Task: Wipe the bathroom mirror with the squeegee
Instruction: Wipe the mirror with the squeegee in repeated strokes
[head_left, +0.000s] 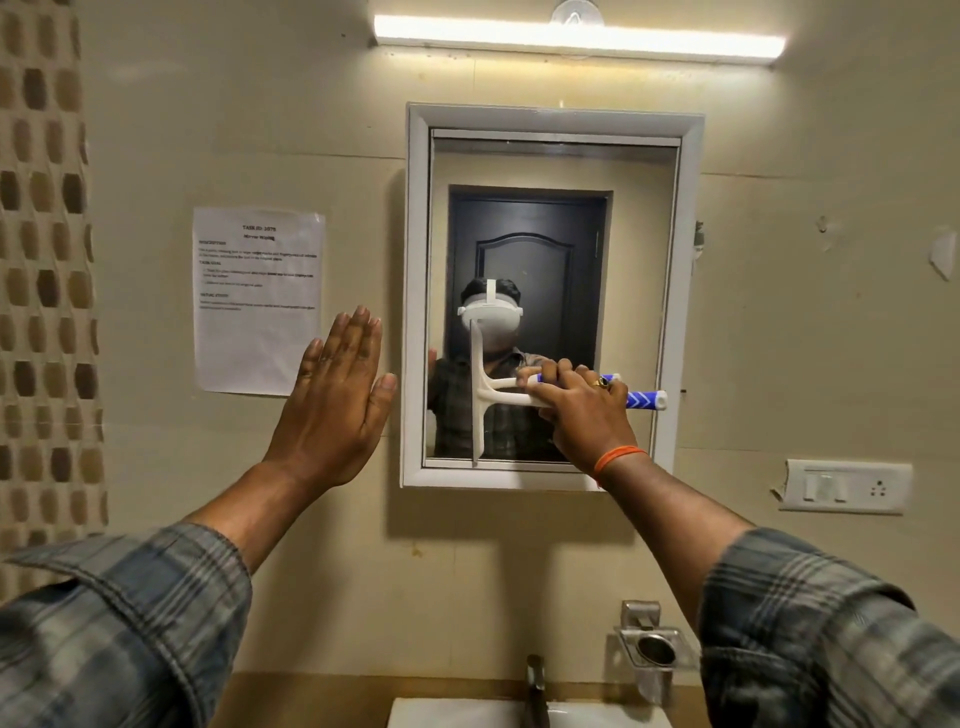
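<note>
Right hand (582, 415) gripping squeegee (480, 395) on mirror (639, 260), left hand (332, 410) flat, empty, beige wall (234, 130)

Beige tiled wall (519, 545) — lit tube light (576, 44) above, mosaic strip (47, 260) at left.

A lit tube light (579, 44) runs along the beige wall above, and a printed paper sheet (258, 299) with small blurred text is stuck to the wall beside a strip of brown-and-tan patterned tiles (44, 260) at the far edge. On the other side sits a white switch and socket plate (847, 487), with a torn scrap of white tape (941, 255) higher up on the wall. At the bottom, a metal tap (537, 686) rises over a white sink (467, 714), and near it a steel wall-mounted holder (655, 647) with a round cup ring hangs on the wall.
</note>
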